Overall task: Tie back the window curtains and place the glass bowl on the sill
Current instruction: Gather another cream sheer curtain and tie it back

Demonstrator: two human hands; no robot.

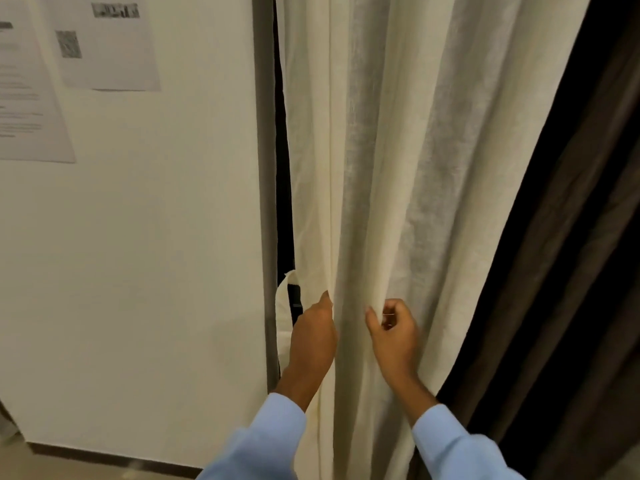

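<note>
A cream curtain (398, 150) hangs in long folds down the middle of the head view. My left hand (313, 336) grips its left edge from behind, with the fingers hidden in the fabric. My right hand (393, 327) pinches a fold a little further right at the same height. A cream tie-back loop (282, 306) hangs just left of my left hand, against the dark gap by the frame. A dark brown curtain (561, 271) hangs to the right of the cream one. No glass bowl or sill is in view.
A white wall (138, 254) fills the left half, with printed paper sheets (107, 43) stuck high on it. A grey vertical frame (265, 168) separates the wall from the curtain. A dark skirting board (114, 459) runs along the floor at the lower left.
</note>
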